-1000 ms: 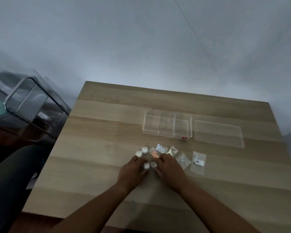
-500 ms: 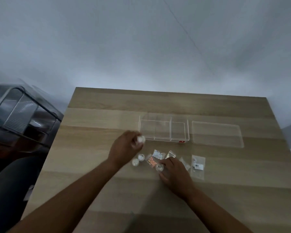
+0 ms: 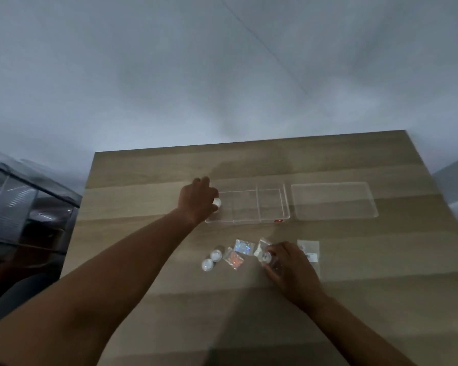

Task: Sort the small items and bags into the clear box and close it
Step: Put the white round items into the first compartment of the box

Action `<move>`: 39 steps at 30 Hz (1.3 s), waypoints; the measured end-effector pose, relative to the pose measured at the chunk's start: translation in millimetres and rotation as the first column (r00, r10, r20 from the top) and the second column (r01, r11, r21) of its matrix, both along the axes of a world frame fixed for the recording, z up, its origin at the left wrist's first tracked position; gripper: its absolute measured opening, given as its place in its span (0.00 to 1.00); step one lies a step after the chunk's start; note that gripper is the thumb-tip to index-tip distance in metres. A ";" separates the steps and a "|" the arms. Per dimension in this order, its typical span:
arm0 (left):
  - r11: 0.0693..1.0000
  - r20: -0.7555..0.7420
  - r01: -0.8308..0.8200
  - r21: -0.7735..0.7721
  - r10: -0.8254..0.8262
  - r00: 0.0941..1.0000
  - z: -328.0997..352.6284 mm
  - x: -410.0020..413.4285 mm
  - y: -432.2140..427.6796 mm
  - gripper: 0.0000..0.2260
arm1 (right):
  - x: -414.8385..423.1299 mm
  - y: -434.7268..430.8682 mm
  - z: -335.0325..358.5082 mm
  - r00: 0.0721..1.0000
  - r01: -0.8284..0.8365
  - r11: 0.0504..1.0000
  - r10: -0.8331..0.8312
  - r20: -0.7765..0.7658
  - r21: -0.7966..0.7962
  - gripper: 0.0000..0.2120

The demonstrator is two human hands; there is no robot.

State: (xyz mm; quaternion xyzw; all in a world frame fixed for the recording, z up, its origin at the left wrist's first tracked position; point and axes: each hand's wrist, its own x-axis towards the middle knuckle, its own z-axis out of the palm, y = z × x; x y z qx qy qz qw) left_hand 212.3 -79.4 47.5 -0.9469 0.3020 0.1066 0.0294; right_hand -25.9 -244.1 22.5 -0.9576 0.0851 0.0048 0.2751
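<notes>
Worktop (image 3: pixel 148 207) is sitting w/ its far edge against a pale wall, left edge beside a grey clear-lidded bin (image 3: pixel 24 207); lots of bare wood lying open behind the box, to the left of the arms, and along the near side. Right edge is running close past the lid.

Clear box (image 3: pixel 273 204) is lying w/ its long axis left-right, parallel to the far edge, open side up, dividers splitting it into compartments, a small red mark on its near wall. Its lid (image 3: pixel 333 200) is resting flat just to the right of it, same orientation, a narrow gap between them.

Left hand (image 3: pixel 196 200) is reaching over the box's left end, fingers curled around a small white round pot (image 3: pixel 217 202) at the left compartment's edge; can't tell if the pot is touching the box floor. Right hand (image 3: pixel 288 268) is staying low on the worktop nearer the person, pinching another small round pot (image 3: pixel 265 257) in its fingertips.

Loose stuff is sitting in a rough left-right row betw. box and person: two white pots (image 3: pixel 212 260) touching each other, an orange-speckled bag (image 3: pixel 234 259), a glittery bag (image 3: pixel 244 247), a whitish bag (image 3: pixel 262 245) partly under the right hand, and a clear bag w/ a label (image 3: pixel 309 250) to the right of that hand. Row is well clear of the box's near wall.
</notes>
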 end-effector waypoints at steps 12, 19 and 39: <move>0.736 -0.273 -0.501 -0.455 0.420 0.865 -5.6 -22.3 22.4 0.16 | 123.3 0.0 43.2 0.991 -0.089 0.996 0.088 0.099 0.004 0.15; 0.459 -0.605 -0.781 -0.423 0.499 0.621 -16.7 -35.7 25.8 0.14 | 194.7 20.9 41.9 0.917 -0.398 0.808 0.343 -0.202 -0.435 0.14; 0.489 -0.612 -0.744 -0.455 0.435 0.660 -16.8 -51.7 52.4 0.12 | 185.0 34.8 38.3 0.971 -0.228 0.922 0.193 -0.139 -0.313 0.15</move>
